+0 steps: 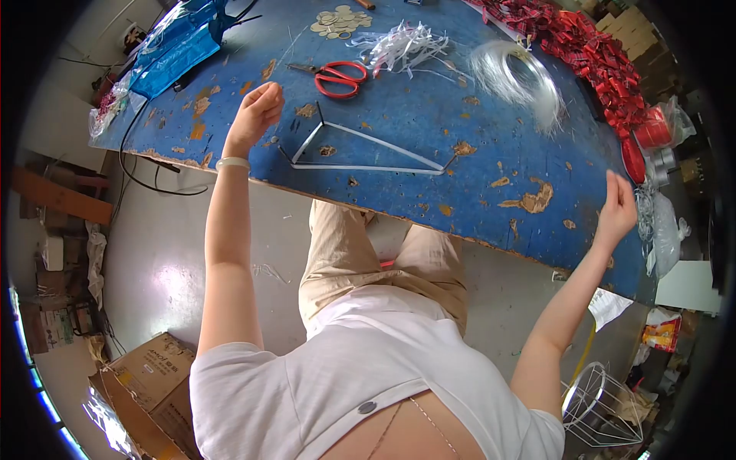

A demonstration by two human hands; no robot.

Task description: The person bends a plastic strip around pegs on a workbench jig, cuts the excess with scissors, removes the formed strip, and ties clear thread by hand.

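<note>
My left hand [259, 115] is raised over the near left part of the blue table, its fingers closed in a pinch. Out at the right edge, my right hand [618, 208] is also pinched shut beside the red bows [606, 73]. Whatever either hand holds is too fine or hidden to make out. Between them, a white ribbon [368, 168] runs in a triangle around upright nails [320, 113]. Red-handled scissors [340, 80] lie behind it. A pile of white ribbon strips [406, 47] and a coil of clear line [521, 77] lie farther back.
The blue table [429, 138] has worn, chipped patches. Round discs [340, 21] lie at the back, with a blue shiny bag [176, 54] at the left. A red spool [654, 129] stands right. A cardboard box [149, 376] and a wire basket [602, 406] are on the floor.
</note>
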